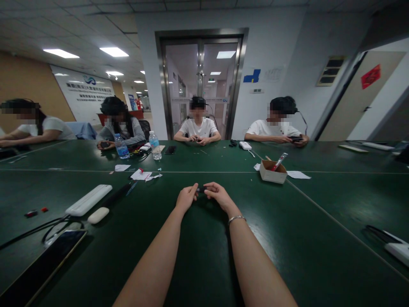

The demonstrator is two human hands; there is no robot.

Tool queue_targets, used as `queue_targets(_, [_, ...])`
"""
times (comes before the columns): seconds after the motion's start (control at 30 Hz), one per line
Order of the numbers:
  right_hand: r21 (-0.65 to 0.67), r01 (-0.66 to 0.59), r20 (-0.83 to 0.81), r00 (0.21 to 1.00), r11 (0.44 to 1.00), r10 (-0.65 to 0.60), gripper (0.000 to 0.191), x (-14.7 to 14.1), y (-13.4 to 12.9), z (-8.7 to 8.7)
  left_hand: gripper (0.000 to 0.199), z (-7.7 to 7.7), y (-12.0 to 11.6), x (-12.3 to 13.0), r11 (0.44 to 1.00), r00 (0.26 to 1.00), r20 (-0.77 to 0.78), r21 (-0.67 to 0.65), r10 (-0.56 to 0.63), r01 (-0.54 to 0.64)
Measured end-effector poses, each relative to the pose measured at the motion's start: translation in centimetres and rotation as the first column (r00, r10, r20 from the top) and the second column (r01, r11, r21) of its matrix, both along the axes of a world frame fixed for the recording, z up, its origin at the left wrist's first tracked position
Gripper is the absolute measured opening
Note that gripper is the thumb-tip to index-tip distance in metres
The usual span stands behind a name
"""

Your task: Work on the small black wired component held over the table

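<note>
Both of my arms reach out over the dark green table. Between my hands is a small black object (201,189) with a lighter, metallic-looking part on its left; it is too small to tell its kind. My left hand (187,199) is closed, thumb and fingers pinching the object's left end. The right end sits in the fingertips of my right hand (218,196), which is also closed. A silvery bracelet (237,219) circles my right wrist. My fingers cover part of the object.
To the left lie a phone (44,264), a white power strip (89,200) and a white rounded case (98,215). An open box (273,172) stands ahead on the right. Two water bottles (155,146) and paper scraps (141,175) are farther off. Several people sit across the table.
</note>
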State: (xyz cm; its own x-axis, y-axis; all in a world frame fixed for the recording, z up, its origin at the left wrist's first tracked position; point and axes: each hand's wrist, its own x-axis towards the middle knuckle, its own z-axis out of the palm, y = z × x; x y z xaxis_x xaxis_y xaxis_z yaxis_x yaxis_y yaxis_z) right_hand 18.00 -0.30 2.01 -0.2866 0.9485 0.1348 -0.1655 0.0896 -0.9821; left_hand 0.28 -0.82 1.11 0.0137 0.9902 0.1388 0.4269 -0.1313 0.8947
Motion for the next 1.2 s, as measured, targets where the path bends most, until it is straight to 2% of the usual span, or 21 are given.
queue_targets(0.23, [-0.04, 0.062, -0.007, 0.998, 0.997, -0.062, 0.039, 0.04, -0.08, 0.03, 0.045, -0.19, 0.19, -0.1, 0.996, 0.994, 0.056, 0.022, -0.093, 0.092])
queue_targets(0.47, [-0.04, 0.091, -0.013, 0.996, 0.995, -0.091, 0.039, 0.04, 0.09, -0.25, 0.026, 0.2, -0.18, -0.02, 0.983, 0.958, 0.257, 0.161, -0.131, 0.091])
queue_targets(0.6, [-0.054, 0.092, -0.029, 0.995, 0.994, -0.094, 0.04, 0.07, 0.32, -0.49, 0.021, 0.52, -0.36, -0.12, 0.979, 0.947, 0.279, 0.171, -0.158, 0.113])
queue_targets(0.8, [-0.063, 0.102, -0.041, 0.994, 0.993, -0.105, 0.039, 0.19, 0.42, -0.65, 0.025, 0.31, -0.26, -0.27, 0.984, 0.947, 0.278, 0.112, -0.164, 0.138])
queue_targets(1.2, [-0.034, 0.095, -0.055, 0.994, 0.995, -0.097, 0.036, 0.08, 0.09, -0.39, 0.044, 0.07, 0.01, -0.09, 0.996, 0.987, 0.14, 0.041, -0.078, 0.073])
